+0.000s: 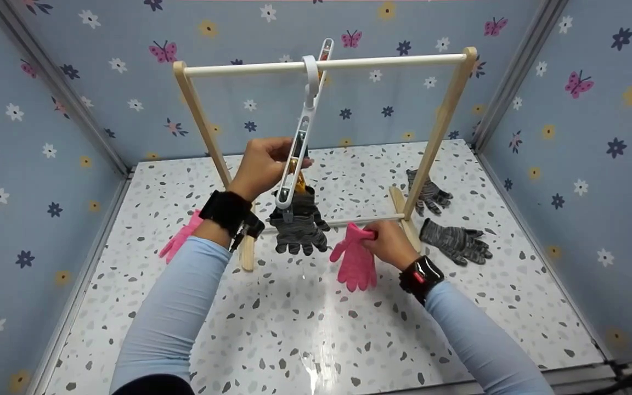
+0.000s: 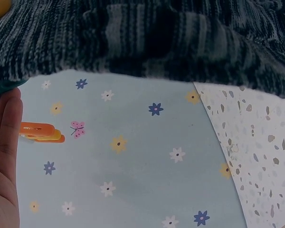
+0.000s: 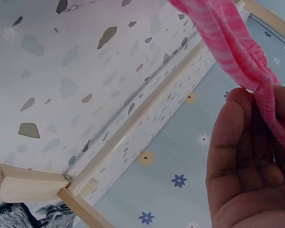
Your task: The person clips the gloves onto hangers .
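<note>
A white clip hanger (image 1: pixel 305 118) hangs by its hook from the wooden rack's top rod. My left hand (image 1: pixel 261 167) grips it around the middle, by a dark green clip (image 2: pixel 7 87) at the fingers. Below its near end a grey-black knit glove (image 1: pixel 300 233) hangs by clips, one of them yellow; in the left wrist view the knit fills the top. My right hand (image 1: pixel 391 242) pinches a pink glove (image 1: pixel 357 263) at its cuff, fingers of the glove dangling down. That pink glove (image 3: pixel 232 42) stretches up from my fingertips in the right wrist view.
Two grey-black gloves (image 1: pixel 456 241) lie on the speckled table (image 1: pixel 294 329) at the right, one partly behind the rack's right post (image 1: pixel 439 129). Another pink glove (image 1: pixel 180 236) lies at the left, partly covered by my left arm. Orange clips (image 2: pixel 40 130) show beyond my left hand.
</note>
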Available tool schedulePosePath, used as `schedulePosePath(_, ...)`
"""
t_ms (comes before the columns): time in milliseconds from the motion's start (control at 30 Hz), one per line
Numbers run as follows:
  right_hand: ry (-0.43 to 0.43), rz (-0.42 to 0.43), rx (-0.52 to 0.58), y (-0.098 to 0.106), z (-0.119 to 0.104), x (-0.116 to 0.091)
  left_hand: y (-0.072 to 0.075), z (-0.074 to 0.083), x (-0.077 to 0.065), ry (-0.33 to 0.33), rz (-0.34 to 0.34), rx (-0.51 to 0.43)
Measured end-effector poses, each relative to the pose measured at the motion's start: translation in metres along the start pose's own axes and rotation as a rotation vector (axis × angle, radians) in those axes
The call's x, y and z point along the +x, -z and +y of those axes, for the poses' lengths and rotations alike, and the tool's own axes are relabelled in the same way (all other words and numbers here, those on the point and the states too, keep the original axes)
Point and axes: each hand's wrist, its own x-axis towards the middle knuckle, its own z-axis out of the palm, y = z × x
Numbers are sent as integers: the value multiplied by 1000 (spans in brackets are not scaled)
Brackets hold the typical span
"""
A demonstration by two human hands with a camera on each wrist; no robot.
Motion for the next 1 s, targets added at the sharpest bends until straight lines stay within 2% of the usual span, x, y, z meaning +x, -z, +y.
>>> schedulePosePath(300, -36, -1, -14, 9, -5, 5, 1, 0, 0, 22, 5, -8)
schedulePosePath(700, 1, 0, -49, 16, -13, 11, 3, -1, 0, 21, -1, -10)
schedulePosePath(1000, 9, 22, -50, 23, -16, 17, 4, 2, 1, 58, -11, 0)
